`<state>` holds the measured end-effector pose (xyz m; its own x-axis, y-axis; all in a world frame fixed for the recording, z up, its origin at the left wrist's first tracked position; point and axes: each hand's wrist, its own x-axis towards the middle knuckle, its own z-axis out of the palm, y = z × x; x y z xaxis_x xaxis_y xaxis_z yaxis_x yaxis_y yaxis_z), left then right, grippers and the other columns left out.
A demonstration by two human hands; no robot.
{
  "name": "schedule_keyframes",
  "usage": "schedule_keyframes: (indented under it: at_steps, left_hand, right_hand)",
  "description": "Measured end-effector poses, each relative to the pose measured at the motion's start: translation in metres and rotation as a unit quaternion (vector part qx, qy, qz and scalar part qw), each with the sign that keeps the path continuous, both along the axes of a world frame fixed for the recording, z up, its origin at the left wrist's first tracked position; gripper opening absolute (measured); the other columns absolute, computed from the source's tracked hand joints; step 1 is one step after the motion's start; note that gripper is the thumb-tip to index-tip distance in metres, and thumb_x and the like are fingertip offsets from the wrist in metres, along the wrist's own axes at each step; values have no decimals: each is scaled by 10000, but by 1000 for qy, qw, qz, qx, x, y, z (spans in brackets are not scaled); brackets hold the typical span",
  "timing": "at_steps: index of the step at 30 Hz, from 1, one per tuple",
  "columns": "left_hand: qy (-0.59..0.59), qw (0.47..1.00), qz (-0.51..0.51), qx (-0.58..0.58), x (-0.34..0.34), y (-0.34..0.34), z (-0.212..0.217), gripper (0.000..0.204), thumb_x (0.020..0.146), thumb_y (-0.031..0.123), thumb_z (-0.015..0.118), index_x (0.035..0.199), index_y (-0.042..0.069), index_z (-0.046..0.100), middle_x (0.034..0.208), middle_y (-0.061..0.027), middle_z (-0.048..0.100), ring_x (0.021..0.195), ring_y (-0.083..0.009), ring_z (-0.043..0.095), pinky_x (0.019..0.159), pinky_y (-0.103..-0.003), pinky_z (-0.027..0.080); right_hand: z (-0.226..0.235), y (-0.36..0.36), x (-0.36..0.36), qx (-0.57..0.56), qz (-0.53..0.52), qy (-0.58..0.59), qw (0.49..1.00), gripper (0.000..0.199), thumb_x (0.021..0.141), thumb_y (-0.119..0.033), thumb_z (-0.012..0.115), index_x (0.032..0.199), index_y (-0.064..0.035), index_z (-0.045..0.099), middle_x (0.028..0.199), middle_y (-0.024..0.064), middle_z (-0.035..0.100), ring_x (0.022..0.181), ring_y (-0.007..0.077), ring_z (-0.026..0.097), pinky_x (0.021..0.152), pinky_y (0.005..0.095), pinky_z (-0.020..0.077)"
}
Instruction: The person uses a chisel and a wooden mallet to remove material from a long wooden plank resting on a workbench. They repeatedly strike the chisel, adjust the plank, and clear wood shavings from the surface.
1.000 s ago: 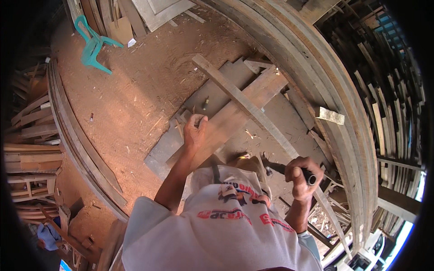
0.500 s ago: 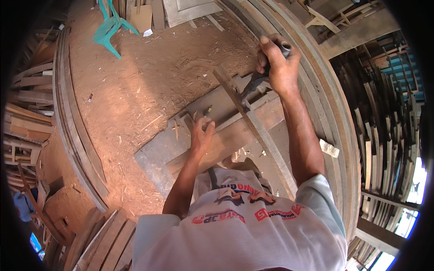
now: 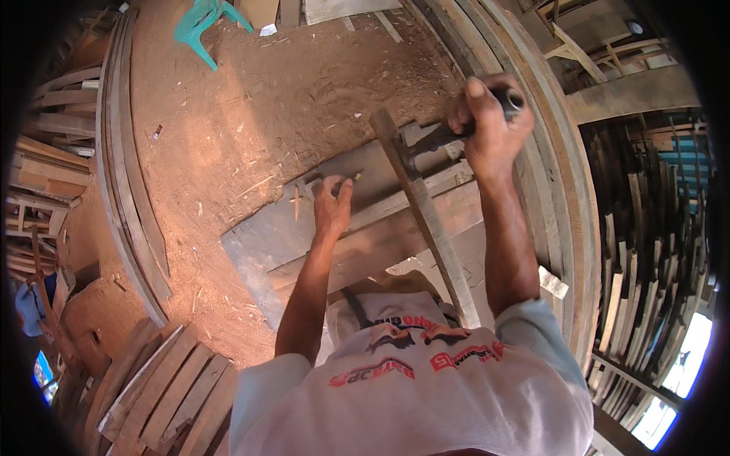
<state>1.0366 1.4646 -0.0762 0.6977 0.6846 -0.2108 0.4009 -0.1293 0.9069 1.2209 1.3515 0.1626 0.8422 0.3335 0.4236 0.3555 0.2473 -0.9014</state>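
My right hand (image 3: 494, 129) is closed around the dark handle of a hammer (image 3: 449, 138), whose hollow butt end points up and right. The hammer's dark head is at a long wooden strip (image 3: 430, 209) lying slantwise across a low wooden bench (image 3: 258, 228); whether they touch is hard to tell. My left hand (image 3: 332, 209) rests low over the bench, left of the strip, with fingers curled together. By its fingertips is a small yellowish piece (image 3: 357, 176); whether the fingers hold it is unclear. A thin sliver of wood (image 3: 296, 204) lies beside this hand.
Long curved planks (image 3: 563, 190) run along my right, and more planks (image 3: 125, 152) stand to the left. Stacked boards (image 3: 175, 395) lie at the lower left. A green plastic chair (image 3: 199, 34) stands far ahead on the shaving-strewn floor (image 3: 228, 114). Lumber racks fill the right side.
My right hand and the hammer handle have moved right and slightly down in view. My left hand has shifted slightly forward and left. The whole view has shifted a little.
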Motion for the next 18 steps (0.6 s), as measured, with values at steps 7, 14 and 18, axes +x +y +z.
schedule_keyframes:
  at_steps: [7,14,18]
  left_hand:
    - [-154,988,-32,4,150,42,7,469,965,422,587,1122,-15,654,1090,-208,683,1033,-337,645,937,-412,470]
    - [-101,982,-79,-142,210,31,-27,384,980,327,527,950,-19,691,784,-129,711,751,-218,679,754,-371,514]
    - [-128,982,-47,-128,209,33,-41,386,970,304,509,869,-29,678,735,-125,692,689,-216,664,681,-380,510]
  right_hand:
    - [1,-16,3,-11,69,10,997,229,929,-161,700,802,-17,575,594,40,572,522,115,542,479,276,421]
    - [12,-18,3,-32,50,63,996,284,916,-243,705,791,-29,566,634,46,533,545,118,513,512,305,436]
    - [24,31,20,-111,-20,60,992,247,924,-219,664,797,-37,556,645,34,501,521,108,453,489,300,393]
